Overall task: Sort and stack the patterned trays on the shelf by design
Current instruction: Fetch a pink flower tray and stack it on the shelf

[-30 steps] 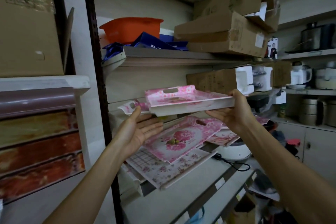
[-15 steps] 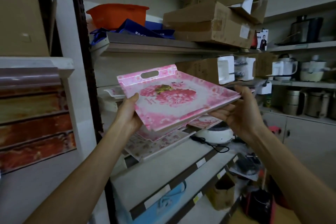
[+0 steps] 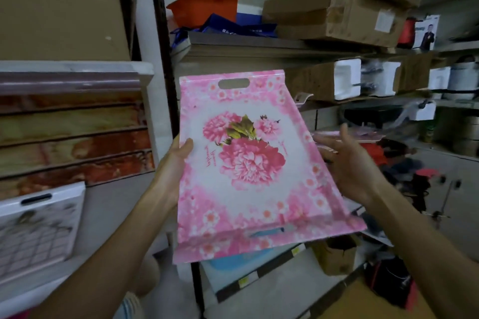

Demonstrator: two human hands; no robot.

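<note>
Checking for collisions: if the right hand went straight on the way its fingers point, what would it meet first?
Probably the pink tray's right edge; the open right hand points up-left beside it, though depth is unclear.

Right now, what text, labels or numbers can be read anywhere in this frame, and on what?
Nothing here can be read letter for letter.
Pink floral tray, held by left hand: cursive script beside the flowers, too blurred.
Blue bags: white lettering, too blurred.
Cardboard box: white label, too small.
Poster of a person: print too small.
Yellow shelf-edge tags: unreadable.
</note>
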